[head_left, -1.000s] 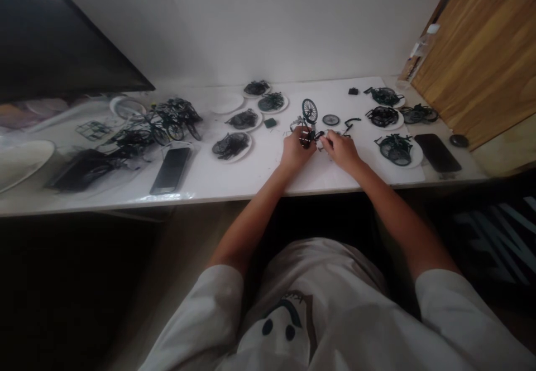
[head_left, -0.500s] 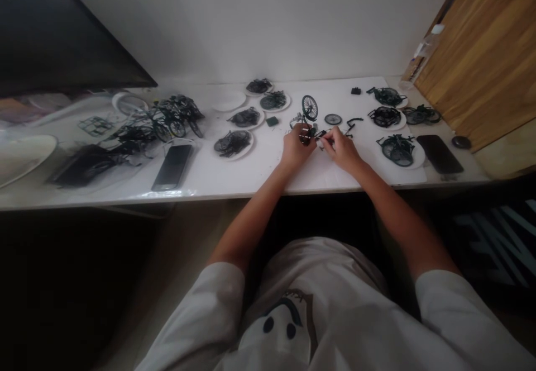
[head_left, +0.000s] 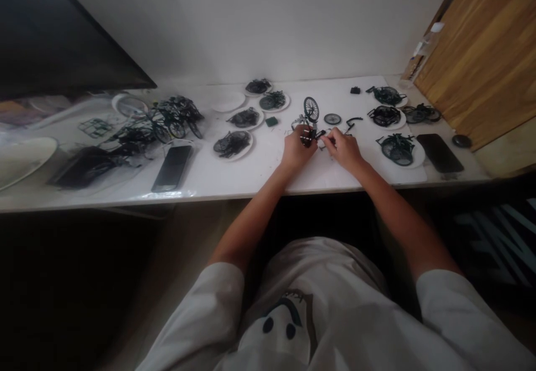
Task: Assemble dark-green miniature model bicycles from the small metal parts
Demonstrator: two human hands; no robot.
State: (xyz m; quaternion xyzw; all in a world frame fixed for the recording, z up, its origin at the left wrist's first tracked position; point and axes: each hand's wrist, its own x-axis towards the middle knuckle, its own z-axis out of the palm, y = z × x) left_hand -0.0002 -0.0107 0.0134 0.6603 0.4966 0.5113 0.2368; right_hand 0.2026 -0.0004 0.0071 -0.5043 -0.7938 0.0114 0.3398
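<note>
My left hand (head_left: 298,147) is closed around a partly built toy bicycle, whose spoked front wheel (head_left: 311,109) stands up beyond the fingers. Close by on the right, the fingertips of my right hand (head_left: 342,146) pinch together at the bicycle's side; whatever small piece they hold is too hidden to name. A loose spoked wheel (head_left: 333,119) lies flat on the white board past my right hand. Beside it rests a dark, thin curved part (head_left: 355,119). Small bits are scattered around my hands.
White plates of dark bicycle parts stand left (head_left: 250,146) and right (head_left: 419,161). Finished toy bicycles (head_left: 178,115) cluster at far left, near a phone (head_left: 171,168). Another phone (head_left: 439,153) lies at right, below a clear bottle (head_left: 425,52). A small green block (head_left: 272,121) sits left of my hands.
Both hands stay in nearly the same place on the toy bicycle. The upright wheel is tilted very slightly differently, and the view has shifted a little.
</note>
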